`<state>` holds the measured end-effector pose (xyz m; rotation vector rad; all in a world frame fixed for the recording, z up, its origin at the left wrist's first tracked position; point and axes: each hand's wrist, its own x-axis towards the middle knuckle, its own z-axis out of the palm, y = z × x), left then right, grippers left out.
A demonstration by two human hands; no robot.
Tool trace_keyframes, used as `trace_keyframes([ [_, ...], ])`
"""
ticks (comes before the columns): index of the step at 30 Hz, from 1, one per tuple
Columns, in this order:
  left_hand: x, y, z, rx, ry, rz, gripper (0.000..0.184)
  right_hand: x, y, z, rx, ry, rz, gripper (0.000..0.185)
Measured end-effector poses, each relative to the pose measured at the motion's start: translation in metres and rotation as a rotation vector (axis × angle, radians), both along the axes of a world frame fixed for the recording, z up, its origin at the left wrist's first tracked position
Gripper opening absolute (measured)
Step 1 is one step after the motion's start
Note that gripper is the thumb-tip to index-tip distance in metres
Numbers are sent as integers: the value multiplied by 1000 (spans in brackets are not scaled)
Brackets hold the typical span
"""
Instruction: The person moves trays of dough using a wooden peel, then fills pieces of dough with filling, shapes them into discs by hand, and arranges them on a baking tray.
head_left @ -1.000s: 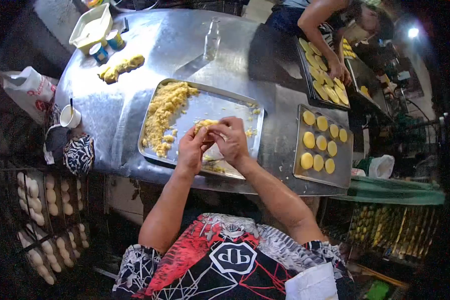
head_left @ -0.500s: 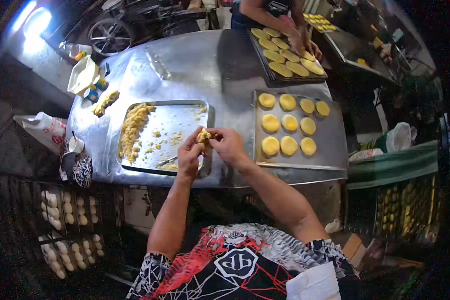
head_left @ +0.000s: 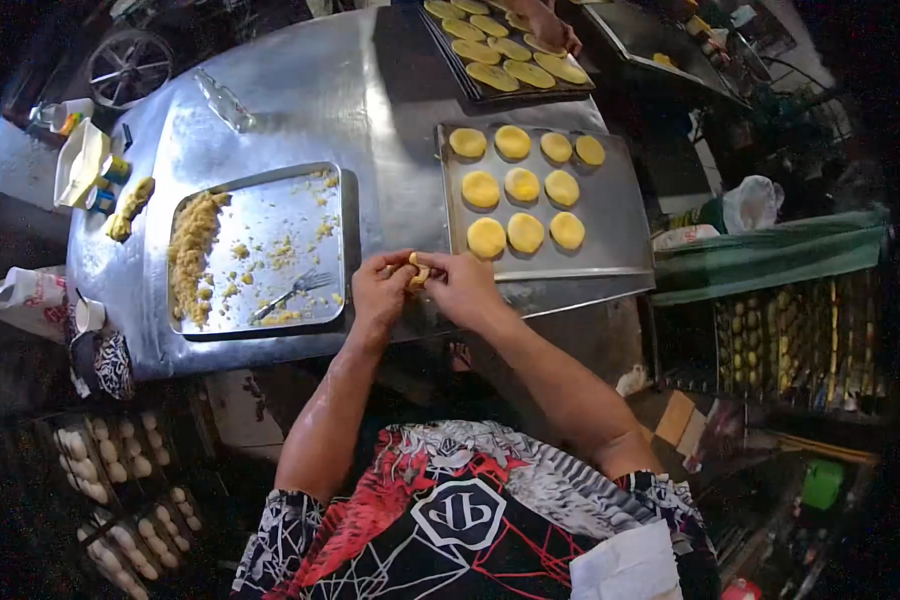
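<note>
Above the front edge of the metal table, my left hand (head_left: 380, 297) and my right hand (head_left: 462, 290) meet, fingers closed on one small yellow piece of dough (head_left: 419, 272). Its edges show between the fingertips; the rest is hidden. Left of my hands lies a shallow metal tray (head_left: 310, 180) with crumbly yellowish filling (head_left: 195, 250) heaped along its left side and a fork (head_left: 295, 291) near its front. To the right, a baking tray (head_left: 610, 225) carries several round, flat yellow dough pieces (head_left: 523, 184) in rows.
At the back, a co-worker's hand (head_left: 550, 25) is over a dark tray (head_left: 470, 88) of oval dough pieces. A white tub (head_left: 82, 163), a lump of dough (head_left: 130, 210) and a white cup (head_left: 89, 315) sit at the left. Racks of dough balls (head_left: 125, 450) stand below.
The view has turned and shifted, so the table and trays appear further left and higher. Filling showed in the dough before; now the dough's edges are drawn together between my fingers.
</note>
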<state>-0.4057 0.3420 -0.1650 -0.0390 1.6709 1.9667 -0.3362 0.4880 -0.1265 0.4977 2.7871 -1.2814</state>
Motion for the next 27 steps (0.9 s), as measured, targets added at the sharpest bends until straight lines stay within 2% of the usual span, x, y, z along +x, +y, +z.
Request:
trace_keyframes([
  [1, 0, -3, -5, -52, 34, -67, 36, 1, 3, 8, 108, -73, 37, 30],
  [4, -2, -14, -15, -358, 550, -315, 38, -2, 7, 9, 187, -107, 28, 27],
  [6, 2, -24, -9, -454, 829, -232, 38, -8, 14, -17, -178, -54, -1, 25],
  [7, -2, -27, -9, -421, 819, -274, 37, -8, 14, -23, -363, -32, -17, 25],
  [13, -12, -24, -8, -412, 783, -244, 20, -13, 12, -27, 49, 102, 154, 23],
  [17, -10, -23, -5, -567, 814, -253, 31, -18, 1, -28, 237, 212, 231, 14],
  [20, -1, -9, 5, -586, 807, -121, 48, -23, -1, -22, 136, 291, 228, 15],
  [22, 11, -2, 18, -528, 773, -24, 61, -29, -2, -26, 133, 199, 206, 15],
  [23, 10, -7, -9, -670, 968, -140, 71, -30, -5, -28, 126, 152, 196, 15],
  [26, 18, -10, 1, -793, 1115, -122, 66, -38, 4, -21, 92, -31, 240, 18],
  [27, 23, -16, 3, -773, 1016, -138, 64, -31, 8, -26, 19, 35, 273, 17],
])
